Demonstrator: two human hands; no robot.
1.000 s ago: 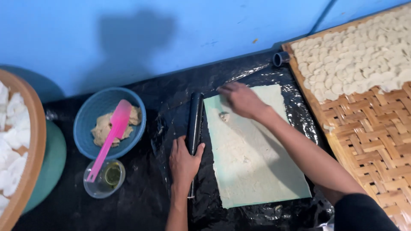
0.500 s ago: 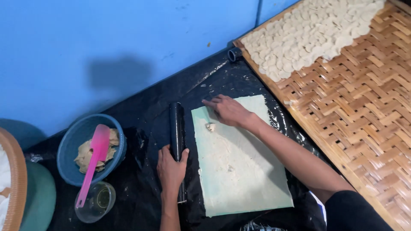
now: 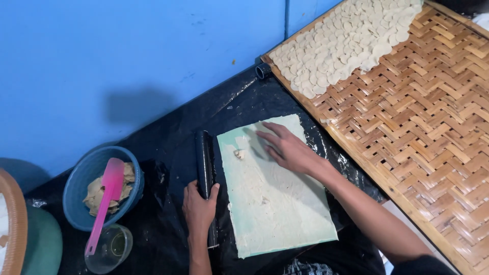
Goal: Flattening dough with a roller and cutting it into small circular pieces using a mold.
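Black roller gripped by left fingers.

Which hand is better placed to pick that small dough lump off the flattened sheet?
Right, probably. The right hand lies flat on the dough sheet, fingertips beside the small lump. The left hand grips the black roller at the sheet's left edge, so it is occupied.

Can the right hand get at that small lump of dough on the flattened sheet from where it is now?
Probably yes. The right hand lies flat on the dough sheet, fingertips just short of the small lump, with only bare sheet between them. The left hand is off to the side on the black roller.
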